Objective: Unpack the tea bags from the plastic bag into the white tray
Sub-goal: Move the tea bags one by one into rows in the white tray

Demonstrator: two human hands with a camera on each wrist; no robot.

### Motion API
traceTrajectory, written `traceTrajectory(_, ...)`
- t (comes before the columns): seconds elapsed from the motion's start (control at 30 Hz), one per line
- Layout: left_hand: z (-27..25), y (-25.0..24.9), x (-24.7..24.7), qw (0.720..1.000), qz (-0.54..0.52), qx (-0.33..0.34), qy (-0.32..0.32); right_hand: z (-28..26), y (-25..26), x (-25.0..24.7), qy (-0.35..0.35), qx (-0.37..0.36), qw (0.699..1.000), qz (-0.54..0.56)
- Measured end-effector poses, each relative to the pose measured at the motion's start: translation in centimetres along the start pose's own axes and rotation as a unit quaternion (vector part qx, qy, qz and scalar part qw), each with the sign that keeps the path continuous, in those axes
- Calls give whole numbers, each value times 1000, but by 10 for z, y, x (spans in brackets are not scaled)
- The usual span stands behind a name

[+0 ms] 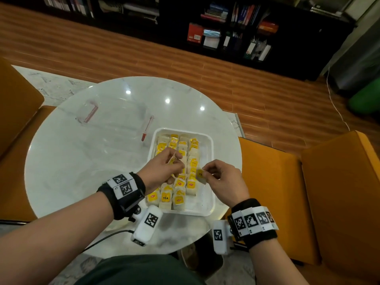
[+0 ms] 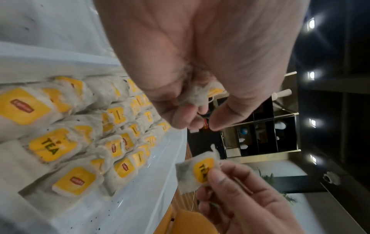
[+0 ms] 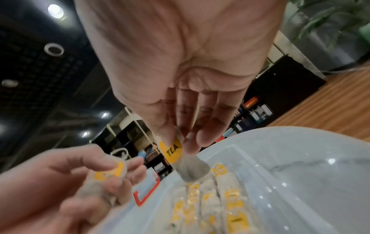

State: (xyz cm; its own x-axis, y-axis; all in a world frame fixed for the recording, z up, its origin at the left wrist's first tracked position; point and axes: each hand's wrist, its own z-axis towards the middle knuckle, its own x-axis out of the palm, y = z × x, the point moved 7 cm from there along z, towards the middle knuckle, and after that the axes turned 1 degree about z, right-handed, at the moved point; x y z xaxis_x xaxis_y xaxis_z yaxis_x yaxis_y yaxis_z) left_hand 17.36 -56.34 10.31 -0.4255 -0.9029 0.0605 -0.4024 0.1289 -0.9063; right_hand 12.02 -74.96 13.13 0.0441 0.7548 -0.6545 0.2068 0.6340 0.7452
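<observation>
A white tray (image 1: 208,202) on the round marble table holds several rows of tea bags (image 1: 178,199) with yellow tags. My left hand (image 1: 164,167) hovers over the tray's left side and grips tea bags (image 2: 197,95) in its curled fingers. My right hand (image 1: 224,178) is over the tray's right edge and pinches one tea bag (image 1: 200,176) by its yellow "TEA" tag (image 3: 173,150); the bag hangs below the fingers. The clear plastic bag (image 1: 115,118) with a red zip lies flat at the table's far left.
The marble table (image 1: 61,161) reaches to orange chairs (image 1: 308,192) on the right and left. A dark bookshelf (image 1: 236,31) stands across the wooden floor. A black cable (image 1: 107,237) runs off the table's near edge.
</observation>
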Motion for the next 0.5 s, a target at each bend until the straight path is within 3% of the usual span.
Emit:
traceTrajectory(0.07, 0, 3, -8, 999, -32, -16, -24, 0, -4, 11, 43, 8, 997, -65)
traceTrajectory(0.13, -1, 4, -14, 997, -56, -28, -39, -2, -10, 32, 140, 17, 979, -147)
traceTrajectory(0.23, -3, 7, -20, 994, -84, -40, -53, -3, -21, 58, 240, 48, 955, -170)
traceTrajectory(0.5, -10, 12, -26, 995, -70, -9, -72, 27, -38, 75, 204, 87, 948, -227)
